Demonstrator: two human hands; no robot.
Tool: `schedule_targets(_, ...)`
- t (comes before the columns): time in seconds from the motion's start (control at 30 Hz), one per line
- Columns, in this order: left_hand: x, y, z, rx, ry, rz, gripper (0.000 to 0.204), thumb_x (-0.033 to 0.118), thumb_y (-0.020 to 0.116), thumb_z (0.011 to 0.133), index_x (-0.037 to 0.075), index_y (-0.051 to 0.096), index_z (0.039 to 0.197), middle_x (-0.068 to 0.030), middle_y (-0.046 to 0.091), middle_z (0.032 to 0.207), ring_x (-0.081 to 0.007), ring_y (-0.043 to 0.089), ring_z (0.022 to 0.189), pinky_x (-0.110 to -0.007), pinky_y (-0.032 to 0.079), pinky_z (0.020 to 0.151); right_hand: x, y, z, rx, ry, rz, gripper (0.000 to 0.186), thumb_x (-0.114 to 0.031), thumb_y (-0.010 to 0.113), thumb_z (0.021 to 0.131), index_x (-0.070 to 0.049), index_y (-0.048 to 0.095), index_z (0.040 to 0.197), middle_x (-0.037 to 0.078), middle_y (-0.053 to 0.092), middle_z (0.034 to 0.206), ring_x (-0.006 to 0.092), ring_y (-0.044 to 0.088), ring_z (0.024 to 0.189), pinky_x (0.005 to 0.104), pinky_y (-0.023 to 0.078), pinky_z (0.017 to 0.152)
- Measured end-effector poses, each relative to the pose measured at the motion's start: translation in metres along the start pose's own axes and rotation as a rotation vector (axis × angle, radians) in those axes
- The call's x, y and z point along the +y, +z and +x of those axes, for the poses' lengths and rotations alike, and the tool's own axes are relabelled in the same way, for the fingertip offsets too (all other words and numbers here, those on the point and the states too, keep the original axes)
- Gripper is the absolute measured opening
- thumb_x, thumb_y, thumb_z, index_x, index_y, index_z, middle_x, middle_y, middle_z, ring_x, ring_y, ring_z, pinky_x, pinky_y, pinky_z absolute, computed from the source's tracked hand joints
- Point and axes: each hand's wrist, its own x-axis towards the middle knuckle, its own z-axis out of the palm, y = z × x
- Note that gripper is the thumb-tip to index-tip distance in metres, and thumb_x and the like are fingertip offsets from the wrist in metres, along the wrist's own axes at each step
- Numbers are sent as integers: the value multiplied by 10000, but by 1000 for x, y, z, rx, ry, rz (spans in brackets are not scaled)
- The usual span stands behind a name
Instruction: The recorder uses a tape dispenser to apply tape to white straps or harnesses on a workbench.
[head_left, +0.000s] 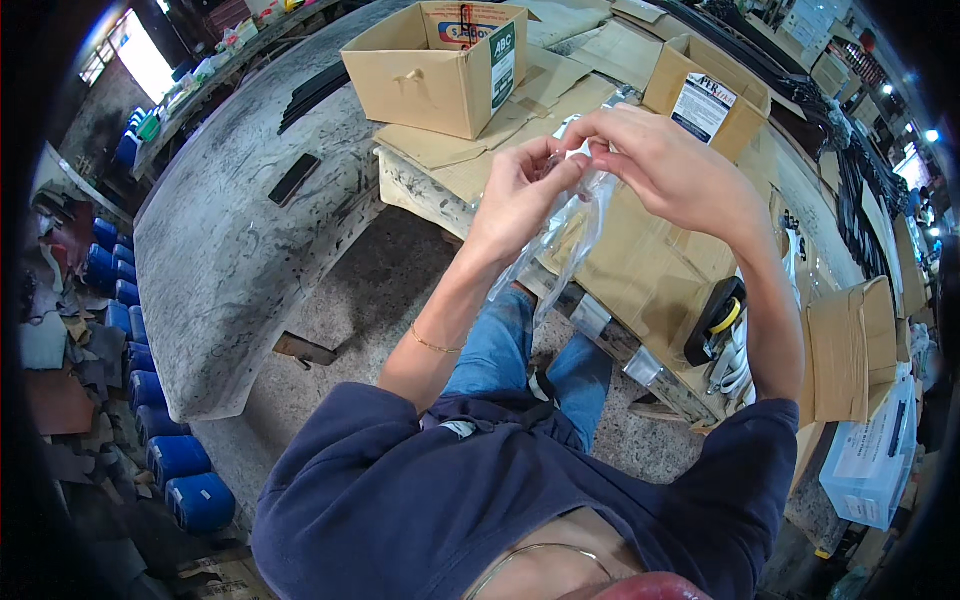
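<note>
Above the cardboard-covered table my left hand (522, 195) and my right hand (685, 175) meet, thumbs and fingers pinched close together. Between them they hold clear plastic strips (578, 245), whose loose lengths dangle toward the table's near edge. A small white bit (580, 150) shows at the fingertips; I cannot make out whether it belongs to the plastic. Just beyond my hands, more crumpled clear plastic (622, 97) is partly hidden by my right hand.
Open cardboard boxes stand at the back left (415, 95) and back right (660, 85). A black tape dispenser (712, 322) and coiled white straps (735, 365) lie by my right forearm. A phone (295, 180) rests on the grey surface; blue jugs (200, 500) line the left floor.
</note>
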Motion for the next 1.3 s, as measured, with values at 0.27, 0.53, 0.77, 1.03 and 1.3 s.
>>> schedule_targets(0.27, -7, -3, 1, 12, -79, 61, 168, 109, 568, 862, -49, 622, 886, -43, 634, 767, -76, 579, 699, -217, 444, 649, 2, -7, -8, 72, -20, -132, 131, -134, 554, 881, -49, 590, 973, 111, 574, 931, 298, 563, 913, 395, 449, 792)
schedule_targets(0.53, -9, 6, 1, 30, 19, 140, 168, 115, 583, 888, -48, 620, 896, -35, 630, 764, -62, 573, 710, -218, 462, 639, -14, -23, -4, -176, 7, -408, 144, -131, 587, 846, -55, 632, 959, 105, 570, 883, 289, 577, 898, 380, 468, 767)
schedule_targets(0.77, 6, 1, 6, -14, 164, 177, 147, 63, 602, 889, -30, 579, 1000, -24, 636, 884, -50, 579, 812, -187, 456, 699, -13, -21, 5, -24, -75, -500, 179, -53, 560, 803, -103, 624, 963, 83, 544, 900, 264, 577, 888, 375, 484, 728)
schedule_targets(1.03, 21, -5, 26, -35, 228, 111, 131, 87, 642, 851, -8, 553, 843, -25, 615, 798, -45, 546, 751, -206, 447, 653, 1, 10, 2, 477, -136, -116, 227, -36, 648, 794, -102, 587, 1003, 56, 554, 945, 220, 608, 864, 310, 514, 715)
schedule_targets(1.3, 23, 5, 26, 16, 251, 46, 140, 85, 658, 838, 6, 546, 812, -6, 595, 774, -44, 534, 737, -198, 440, 638, 7, 29, -2, 626, 214, 673, 221, -60, 705, 798, -20, 574, 972, 25, 616, 859, 79, 586, 796, 234, 479, 714)
